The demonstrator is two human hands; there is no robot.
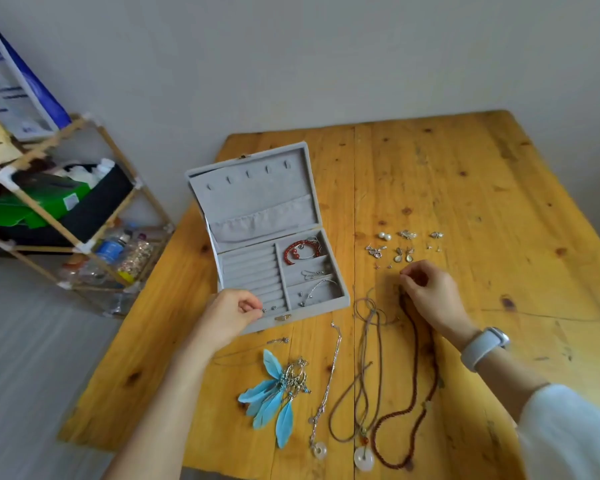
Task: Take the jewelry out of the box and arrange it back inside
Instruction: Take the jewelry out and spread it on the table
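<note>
An open grey velvet jewelry box (302,311) stands on the wooden table (482,188). Its right compartments hold a red bead bracelet (300,252), silver earrings and a thin bangle. My left hand (232,315) rests at the box's front left corner, fingertips pinched at a small stud in the ring rolls. My right hand (430,292) hovers right of the box, fingers pinched together on something tiny that I cannot make out, just below a spread of small earrings (404,247). Blue feather earrings (274,393), a silver chain, cord necklaces with white ring pendants (363,457) and a brown bead necklace (414,393) lie in front.
A wooden shelf rack (66,216) with bottles, a green box and papers stands on the floor to the left of the table. A grey wall runs behind the table. A white watch sits on my right wrist.
</note>
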